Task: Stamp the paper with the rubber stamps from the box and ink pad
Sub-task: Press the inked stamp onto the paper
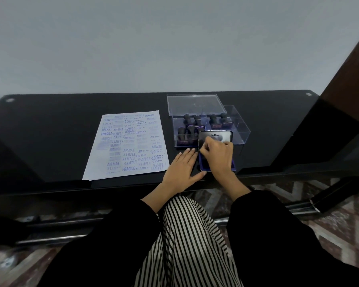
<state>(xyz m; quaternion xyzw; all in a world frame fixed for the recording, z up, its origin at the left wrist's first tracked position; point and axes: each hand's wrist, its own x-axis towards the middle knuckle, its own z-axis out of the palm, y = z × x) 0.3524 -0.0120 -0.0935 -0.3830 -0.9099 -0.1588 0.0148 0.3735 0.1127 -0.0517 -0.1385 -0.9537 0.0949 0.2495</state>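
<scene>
A white paper point(104, 162) covered with several blue stamp marks lies on the black table, left of centre. A clear plastic box point(240, 129) holding several black-handled rubber stamps point(188, 131) stands at the right, its clear lid point(195, 103) leaning behind it. In front of the box sits the blue ink pad point(233, 167) with its silver lid point(216, 135) raised. My right hand point(218, 156) pinches the lid's left edge. My left hand point(181, 169) lies flat on the table, thumb touching the pad's near-left corner.
The black glass table point(50, 131) runs against a pale wall, and its front edge lies just below my hands. A dark wooden post point(346, 83) rises at the right. My lap in striped cloth and black sleeves fills the foreground, over a patterned floor.
</scene>
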